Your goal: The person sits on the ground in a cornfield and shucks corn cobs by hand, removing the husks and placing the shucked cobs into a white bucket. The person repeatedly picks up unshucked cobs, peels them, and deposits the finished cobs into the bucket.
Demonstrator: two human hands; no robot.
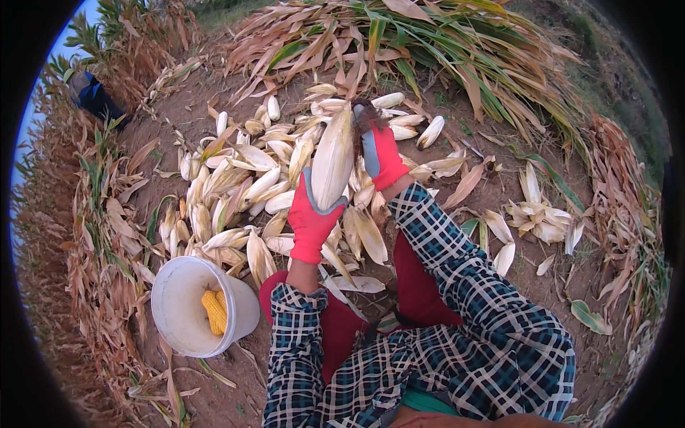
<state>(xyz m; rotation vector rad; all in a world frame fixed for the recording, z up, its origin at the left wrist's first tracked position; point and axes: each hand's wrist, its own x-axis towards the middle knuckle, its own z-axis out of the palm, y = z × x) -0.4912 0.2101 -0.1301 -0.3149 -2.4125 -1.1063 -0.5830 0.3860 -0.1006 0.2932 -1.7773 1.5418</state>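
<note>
My left hand (317, 216), in a red and grey work glove, holds the lower end of a corn ear in its pale husk (333, 158). The ear points away from me, its tip up. At that tip my right hand (380, 147), gloved the same way, is closed around dark brown corn silk (369, 117). Beneath and beyond both hands lies a heap of unshelled ears in dry husks (257, 187). A white plastic bucket (184, 342) stands at my left, with husked yellow corn ears (215, 311) inside.
Cut corn stalks with green and dry leaves (471, 59) lie beyond the heap. Loose empty husks (540, 219) are on the soil to the right. Standing dry corn (48, 224) lines the left, where a person in dark clothing (96, 99) is partly seen.
</note>
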